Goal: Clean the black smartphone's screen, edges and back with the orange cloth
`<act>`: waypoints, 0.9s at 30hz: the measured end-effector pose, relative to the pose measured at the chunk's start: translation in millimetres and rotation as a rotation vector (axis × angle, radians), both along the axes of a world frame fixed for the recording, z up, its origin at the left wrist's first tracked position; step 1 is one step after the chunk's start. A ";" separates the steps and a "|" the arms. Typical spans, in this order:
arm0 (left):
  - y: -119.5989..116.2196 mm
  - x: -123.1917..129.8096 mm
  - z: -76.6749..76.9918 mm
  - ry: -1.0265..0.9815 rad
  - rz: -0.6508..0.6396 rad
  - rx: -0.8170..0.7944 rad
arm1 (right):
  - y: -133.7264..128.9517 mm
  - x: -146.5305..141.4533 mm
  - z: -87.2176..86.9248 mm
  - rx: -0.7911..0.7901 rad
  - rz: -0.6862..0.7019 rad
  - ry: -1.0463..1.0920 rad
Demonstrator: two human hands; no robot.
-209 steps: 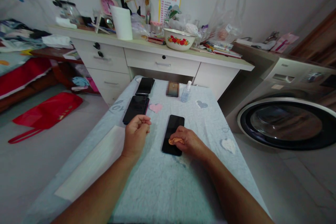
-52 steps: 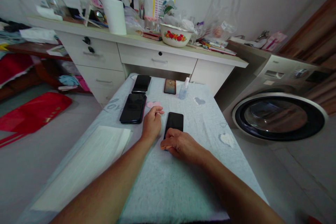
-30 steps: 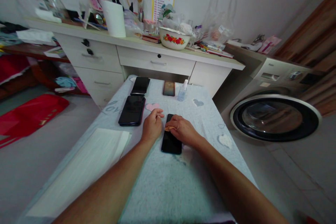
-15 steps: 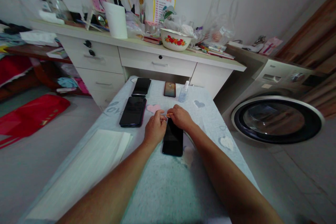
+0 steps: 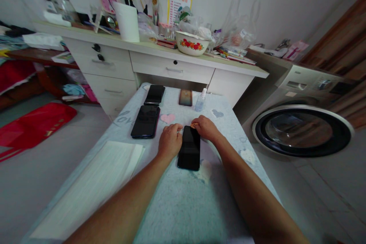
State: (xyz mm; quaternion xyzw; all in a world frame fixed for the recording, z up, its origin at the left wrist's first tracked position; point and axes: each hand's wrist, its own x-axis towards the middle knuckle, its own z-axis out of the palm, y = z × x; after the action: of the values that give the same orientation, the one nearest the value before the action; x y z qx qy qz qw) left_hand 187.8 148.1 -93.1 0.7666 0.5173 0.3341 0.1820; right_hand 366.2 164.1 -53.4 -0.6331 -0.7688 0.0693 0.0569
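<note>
A black smartphone point(image 5: 189, 151) lies screen up on the cloth-covered table, its long side pointing away from me. My left hand point(image 5: 169, 142) is closed against its upper left edge, with bent fingertips by the top corner. My right hand point(image 5: 206, 127) pinches a small orange cloth point(image 5: 194, 125) at the phone's top right corner. Most of that cloth is hidden by the fingers. Beyond the hands stand a clear spray bottle point(image 5: 200, 100) with a white cap and a small brown-screened phone point(image 5: 185, 97).
Dark phones or tablets lie at the left, one nearer point(image 5: 145, 121) and one farther point(image 5: 154, 94). A folded whitish sheet point(image 5: 94, 187) covers the table's left side. Behind is a white desk point(image 5: 171, 66) with a floral bowl point(image 5: 192, 44); a washing machine point(image 5: 303, 129) stands right.
My right hand has slid right with the orange cloth, from the phone's top left to its top right corner. The left hand stays beside the phone, its fingers slightly more extended.
</note>
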 end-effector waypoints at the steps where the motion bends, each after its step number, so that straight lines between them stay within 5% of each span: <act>1: 0.2 -0.1 -0.1 0.019 0.003 0.014 | 0.6 -1.3 -0.1 -0.001 0.002 0.003; 11: 0.0 -0.7 -0.9 0.111 0.021 -0.001 | 12.2 -22.9 -1.3 0.016 0.033 0.025; 27: -7.4 -6.1 2.9 0.177 -0.020 -0.015 | -17.0 19.3 -0.2 -0.011 -0.106 -0.006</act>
State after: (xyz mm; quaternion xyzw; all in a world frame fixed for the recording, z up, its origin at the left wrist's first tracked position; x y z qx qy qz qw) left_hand 181.7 140.7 -90.2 0.7970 0.5260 0.2593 0.1446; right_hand 385.5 147.1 -53.6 -0.6734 -0.7340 0.0687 0.0547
